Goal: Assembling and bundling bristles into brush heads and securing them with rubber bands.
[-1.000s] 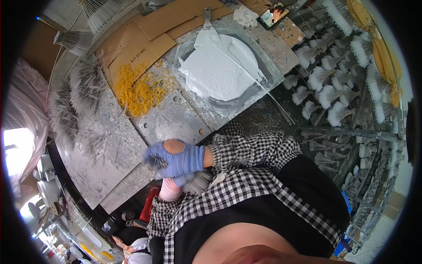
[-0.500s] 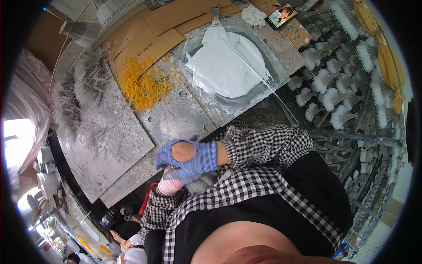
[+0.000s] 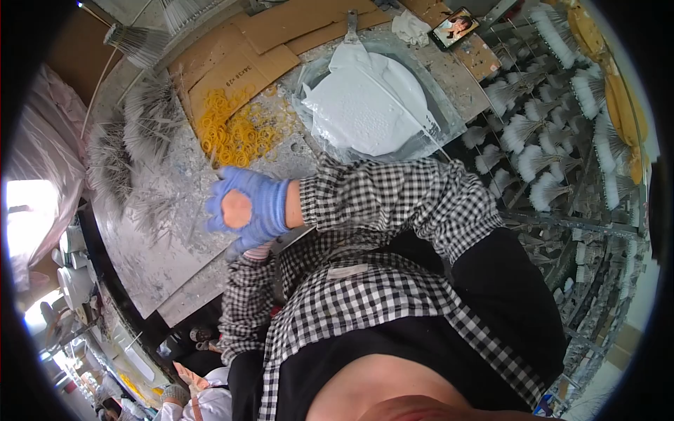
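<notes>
My right hand is in a blue knit glove with a round opening over its back. Its fingers look spread above the grey work board, at the edge of the loose grey bristle bundles; I see nothing held in them. Below it, only the pink striped glove cuff of my left hand shows. The right hand covers the left one's fingers, so whatever they hold is hidden. Just beyond lies a pile of yellow rubber bands.
White paste covers a round area at the back, with a scraper and a thin stick across it. A phone lies behind. White-tipped bristle bundles fill racks at right. Another person's sleeve is lower left.
Both hands have moved forward and left, from in front of my apron to over the board. The right fingers, bunched over the left hand before, now look more spread.
</notes>
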`<control>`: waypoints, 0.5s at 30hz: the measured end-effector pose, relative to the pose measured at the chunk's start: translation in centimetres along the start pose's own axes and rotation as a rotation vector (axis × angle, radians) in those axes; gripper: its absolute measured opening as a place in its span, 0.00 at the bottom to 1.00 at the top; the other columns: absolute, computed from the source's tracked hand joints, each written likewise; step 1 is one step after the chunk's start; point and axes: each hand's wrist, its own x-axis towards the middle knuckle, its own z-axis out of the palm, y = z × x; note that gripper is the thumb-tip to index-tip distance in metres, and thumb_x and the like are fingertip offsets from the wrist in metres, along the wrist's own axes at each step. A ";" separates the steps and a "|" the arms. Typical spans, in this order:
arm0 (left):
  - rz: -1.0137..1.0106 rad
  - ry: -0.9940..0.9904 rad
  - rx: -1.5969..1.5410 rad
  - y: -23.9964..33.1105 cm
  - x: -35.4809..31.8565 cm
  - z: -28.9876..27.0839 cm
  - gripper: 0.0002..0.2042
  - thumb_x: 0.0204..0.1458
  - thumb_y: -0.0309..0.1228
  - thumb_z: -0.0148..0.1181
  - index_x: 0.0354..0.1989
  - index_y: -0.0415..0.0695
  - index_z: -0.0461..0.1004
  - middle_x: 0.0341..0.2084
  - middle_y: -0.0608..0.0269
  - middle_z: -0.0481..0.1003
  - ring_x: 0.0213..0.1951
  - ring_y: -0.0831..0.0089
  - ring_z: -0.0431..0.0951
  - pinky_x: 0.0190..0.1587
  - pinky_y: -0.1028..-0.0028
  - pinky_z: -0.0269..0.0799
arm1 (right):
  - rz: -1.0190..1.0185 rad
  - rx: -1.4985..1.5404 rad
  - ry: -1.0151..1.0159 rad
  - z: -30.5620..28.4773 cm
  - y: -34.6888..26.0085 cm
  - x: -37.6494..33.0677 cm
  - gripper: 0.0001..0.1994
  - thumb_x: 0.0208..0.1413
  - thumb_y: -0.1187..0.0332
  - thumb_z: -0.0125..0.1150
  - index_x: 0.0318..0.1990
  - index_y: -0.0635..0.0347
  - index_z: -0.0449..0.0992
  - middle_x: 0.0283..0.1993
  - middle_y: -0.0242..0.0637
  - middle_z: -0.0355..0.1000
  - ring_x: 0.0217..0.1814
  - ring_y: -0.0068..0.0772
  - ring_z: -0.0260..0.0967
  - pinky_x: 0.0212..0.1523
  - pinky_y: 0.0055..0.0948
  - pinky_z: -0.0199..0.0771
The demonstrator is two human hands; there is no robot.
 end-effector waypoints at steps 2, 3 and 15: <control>0.022 0.032 0.001 -0.4 0.2 0.2 0.29 0.49 0.36 0.72 0.58 0.41 0.68 0.60 0.54 0.68 0.62 0.64 0.68 0.63 0.61 0.66 | -0.359 0.073 0.518 -0.4 -0.4 -0.5 0.35 0.52 0.35 0.58 0.59 0.51 0.74 0.58 0.39 0.73 0.63 0.42 0.67 0.64 0.45 0.63; 0.034 0.050 0.003 -0.8 -0.9 0.1 0.28 0.50 0.36 0.72 0.58 0.41 0.68 0.60 0.54 0.67 0.62 0.64 0.68 0.63 0.61 0.66 | -0.448 0.071 0.793 0.1 -2.1 -1.3 0.34 0.53 0.36 0.58 0.59 0.51 0.75 0.56 0.39 0.74 0.63 0.41 0.68 0.66 0.46 0.62; 0.290 0.163 -0.195 0.8 -2.4 0.6 0.26 0.54 0.38 0.67 0.58 0.41 0.68 0.63 0.55 0.66 0.63 0.64 0.67 0.66 0.61 0.63 | -0.030 0.403 0.772 6.6 1.8 -5.2 0.64 0.27 0.43 0.81 0.74 0.59 0.54 0.62 0.50 0.67 0.63 0.50 0.65 0.70 0.46 0.59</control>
